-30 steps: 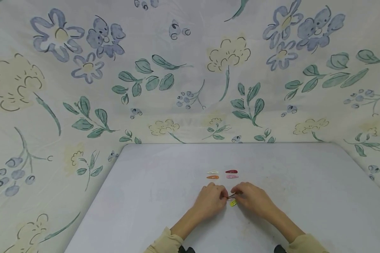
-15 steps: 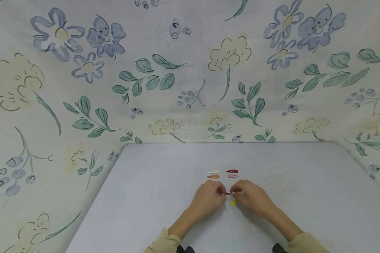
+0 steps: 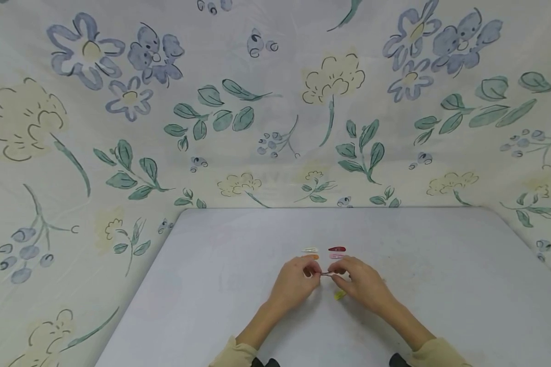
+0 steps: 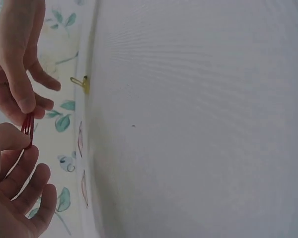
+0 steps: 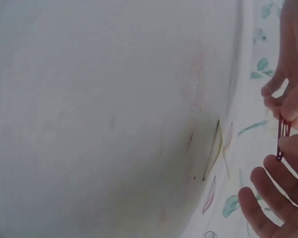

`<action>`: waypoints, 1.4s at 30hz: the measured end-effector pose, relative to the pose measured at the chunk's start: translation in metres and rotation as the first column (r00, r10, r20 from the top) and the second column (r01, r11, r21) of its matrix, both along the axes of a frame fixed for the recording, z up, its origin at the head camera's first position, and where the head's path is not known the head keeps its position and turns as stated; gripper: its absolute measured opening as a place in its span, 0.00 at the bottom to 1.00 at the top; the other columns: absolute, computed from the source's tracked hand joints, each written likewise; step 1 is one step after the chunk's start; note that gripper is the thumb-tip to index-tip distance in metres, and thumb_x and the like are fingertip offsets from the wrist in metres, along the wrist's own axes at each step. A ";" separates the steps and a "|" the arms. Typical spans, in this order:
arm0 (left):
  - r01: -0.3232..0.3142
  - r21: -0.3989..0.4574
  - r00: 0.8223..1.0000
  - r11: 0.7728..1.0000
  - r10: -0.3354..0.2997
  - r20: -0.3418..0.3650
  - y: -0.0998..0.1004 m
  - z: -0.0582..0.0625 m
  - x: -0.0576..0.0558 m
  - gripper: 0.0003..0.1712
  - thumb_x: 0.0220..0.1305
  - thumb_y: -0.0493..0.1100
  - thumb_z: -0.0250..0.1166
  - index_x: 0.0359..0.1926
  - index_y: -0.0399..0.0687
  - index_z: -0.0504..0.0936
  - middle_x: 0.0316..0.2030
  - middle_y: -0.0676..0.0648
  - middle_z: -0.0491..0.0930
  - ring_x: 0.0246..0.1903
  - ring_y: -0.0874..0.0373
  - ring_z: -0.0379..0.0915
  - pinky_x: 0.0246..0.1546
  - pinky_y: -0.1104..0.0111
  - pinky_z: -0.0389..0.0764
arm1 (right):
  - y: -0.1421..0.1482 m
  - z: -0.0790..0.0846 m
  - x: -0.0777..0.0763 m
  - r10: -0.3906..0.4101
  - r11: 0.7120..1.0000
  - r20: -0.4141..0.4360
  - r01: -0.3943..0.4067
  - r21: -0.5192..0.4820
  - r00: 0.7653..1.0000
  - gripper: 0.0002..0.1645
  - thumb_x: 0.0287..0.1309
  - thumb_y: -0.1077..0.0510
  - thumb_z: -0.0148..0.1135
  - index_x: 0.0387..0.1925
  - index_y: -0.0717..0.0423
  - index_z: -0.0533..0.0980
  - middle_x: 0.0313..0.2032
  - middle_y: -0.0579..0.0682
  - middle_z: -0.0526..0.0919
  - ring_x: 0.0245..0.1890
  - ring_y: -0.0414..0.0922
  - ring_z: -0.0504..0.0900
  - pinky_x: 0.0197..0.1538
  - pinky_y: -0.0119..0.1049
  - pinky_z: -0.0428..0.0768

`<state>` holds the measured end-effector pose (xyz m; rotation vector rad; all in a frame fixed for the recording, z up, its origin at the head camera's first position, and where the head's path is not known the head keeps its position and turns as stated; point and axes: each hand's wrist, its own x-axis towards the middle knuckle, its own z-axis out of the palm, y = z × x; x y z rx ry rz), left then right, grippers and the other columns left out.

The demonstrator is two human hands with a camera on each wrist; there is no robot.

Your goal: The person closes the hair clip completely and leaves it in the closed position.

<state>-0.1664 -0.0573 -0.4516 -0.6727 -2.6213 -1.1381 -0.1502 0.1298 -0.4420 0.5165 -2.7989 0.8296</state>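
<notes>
Between my two hands, a dark red snap hair clip (image 4: 27,128) is held clear of the table. My left hand (image 3: 295,283) pinches one end between thumb and index finger, its other fingers loosely bent. My right hand (image 3: 361,283) pinches the other end, also with thumb and fingertips. In the right wrist view the clip (image 5: 283,136) shows its slim parallel bars. A yellow hair clip (image 3: 340,294) lies on the table just below the right hand; its two parts stand spread apart in the right wrist view.
Beyond the hands lie a white clip (image 3: 309,250), an orange clip (image 3: 314,257), a red clip (image 3: 337,249) and a pink clip (image 3: 336,256), in two short rows. The white table (image 3: 211,285) ends at a flower-printed cloth (image 3: 275,102).
Both hands have moved a little away from the body and slightly left, carrying the dark red clip. The left hand now partly covers the orange clip. The yellow clip stays in place.
</notes>
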 end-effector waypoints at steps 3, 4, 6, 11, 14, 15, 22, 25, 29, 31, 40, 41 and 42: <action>-0.013 0.044 1.000 0.999 0.013 -0.006 -0.002 0.001 0.002 0.05 0.56 0.36 0.67 0.29 0.51 0.82 0.27 0.57 0.82 0.32 0.62 0.74 0.37 0.71 0.76 | -0.003 0.000 0.001 -0.005 1.000 -0.008 0.005 -0.024 1.000 0.10 0.54 0.61 0.72 0.38 0.47 0.82 0.39 0.41 0.84 0.41 0.41 0.82 0.44 0.40 0.82; -0.018 0.053 1.000 0.998 0.019 -0.012 -0.002 0.002 0.003 0.05 0.56 0.35 0.67 0.28 0.51 0.82 0.27 0.57 0.81 0.31 0.62 0.74 0.37 0.71 0.76 | -0.003 0.001 0.001 -0.007 0.999 -0.013 0.007 -0.033 1.000 0.10 0.53 0.61 0.73 0.38 0.47 0.83 0.39 0.41 0.84 0.41 0.40 0.82 0.44 0.40 0.82; -0.030 0.071 0.999 0.997 0.032 -0.023 -0.004 0.003 0.004 0.04 0.55 0.35 0.67 0.28 0.50 0.82 0.26 0.56 0.81 0.31 0.61 0.75 0.36 0.71 0.76 | -0.005 0.001 0.001 -0.002 0.999 -0.026 0.000 -0.050 1.000 0.11 0.53 0.61 0.73 0.38 0.48 0.83 0.39 0.41 0.83 0.40 0.40 0.81 0.44 0.39 0.83; -0.042 0.137 0.998 0.990 0.049 -0.047 -0.006 0.005 0.005 0.04 0.54 0.35 0.67 0.29 0.48 0.82 0.30 0.53 0.83 0.31 0.55 0.77 0.36 0.67 0.78 | -0.007 0.003 0.000 0.029 0.994 -0.090 -0.038 -0.102 0.996 0.11 0.52 0.63 0.73 0.39 0.49 0.82 0.37 0.42 0.83 0.38 0.39 0.80 0.42 0.39 0.83; -0.039 0.171 0.998 0.985 0.046 -0.037 -0.008 0.008 0.004 0.03 0.54 0.35 0.67 0.30 0.47 0.83 0.31 0.52 0.83 0.32 0.54 0.77 0.36 0.64 0.80 | -0.008 0.005 0.000 0.042 0.989 -0.111 -0.058 -0.139 0.993 0.12 0.52 0.64 0.72 0.39 0.50 0.82 0.37 0.42 0.83 0.38 0.41 0.81 0.41 0.39 0.83; -0.040 0.181 0.998 0.983 0.046 -0.030 -0.008 0.008 0.004 0.03 0.54 0.35 0.68 0.31 0.47 0.83 0.31 0.52 0.84 0.32 0.54 0.78 0.37 0.64 0.80 | -0.009 0.005 0.000 0.046 0.986 -0.117 -0.064 -0.152 0.992 0.12 0.52 0.65 0.72 0.39 0.50 0.82 0.37 0.43 0.84 0.38 0.42 0.81 0.41 0.40 0.83; -0.049 0.267 0.998 0.963 0.060 -0.032 -0.007 0.014 0.003 0.03 0.55 0.35 0.68 0.32 0.45 0.84 0.34 0.51 0.85 0.33 0.55 0.79 0.37 0.62 0.81 | -0.013 0.009 -0.001 0.025 0.969 -0.152 -0.061 -0.240 0.988 0.11 0.55 0.65 0.70 0.40 0.51 0.82 0.36 0.43 0.83 0.38 0.42 0.81 0.40 0.37 0.83; -0.054 0.310 0.997 0.949 0.070 -0.040 -0.005 0.016 0.001 0.04 0.55 0.34 0.69 0.32 0.45 0.84 0.32 0.51 0.85 0.32 0.55 0.79 0.36 0.60 0.81 | -0.015 0.008 -0.003 0.009 0.960 -0.184 -0.060 -0.274 0.983 0.11 0.55 0.66 0.70 0.40 0.53 0.82 0.37 0.44 0.83 0.38 0.42 0.81 0.39 0.35 0.83; -0.059 0.352 0.996 0.934 0.080 -0.046 -0.001 0.016 -0.002 0.04 0.54 0.33 0.69 0.32 0.44 0.84 0.32 0.50 0.84 0.32 0.56 0.78 0.35 0.57 0.81 | -0.017 0.007 -0.006 -0.025 0.947 -0.200 -0.042 -0.320 0.979 0.11 0.56 0.66 0.69 0.41 0.54 0.83 0.37 0.44 0.83 0.38 0.40 0.80 0.39 0.35 0.83; -0.066 0.364 0.995 0.929 0.090 -0.050 0.001 0.017 -0.004 0.04 0.54 0.34 0.69 0.32 0.44 0.84 0.31 0.50 0.84 0.32 0.57 0.77 0.35 0.57 0.81 | -0.018 0.005 -0.008 -0.042 0.940 -0.201 -0.029 -0.341 0.979 0.11 0.56 0.67 0.69 0.41 0.54 0.82 0.36 0.44 0.82 0.38 0.39 0.81 0.39 0.34 0.83; -0.110 0.383 0.990 0.917 0.137 -0.043 0.003 0.013 -0.010 0.03 0.55 0.34 0.68 0.32 0.44 0.84 0.30 0.51 0.82 0.31 0.59 0.76 0.34 0.62 0.80 | -0.025 -0.005 -0.017 -0.088 0.901 -0.252 -0.032 -0.434 0.964 0.10 0.55 0.69 0.68 0.39 0.56 0.83 0.34 0.46 0.83 0.35 0.41 0.81 0.35 0.32 0.81; -0.116 0.381 0.988 0.917 0.145 -0.048 0.003 0.013 -0.010 0.03 0.54 0.34 0.68 0.32 0.44 0.84 0.30 0.51 0.82 0.31 0.58 0.76 0.34 0.63 0.79 | -0.026 -0.006 -0.018 -0.094 0.895 -0.259 -0.032 -0.445 0.961 0.10 0.55 0.69 0.68 0.38 0.56 0.83 0.34 0.46 0.83 0.35 0.41 0.81 0.35 0.31 0.81; -0.120 0.381 0.987 0.917 0.152 -0.053 0.004 0.012 -0.011 0.03 0.54 0.35 0.68 0.32 0.44 0.84 0.30 0.51 0.82 0.31 0.58 0.76 0.34 0.64 0.79 | -0.027 -0.007 -0.018 -0.101 0.891 -0.266 -0.032 -0.454 0.959 0.10 0.55 0.69 0.68 0.38 0.56 0.83 0.34 0.46 0.83 0.34 0.40 0.81 0.34 0.31 0.81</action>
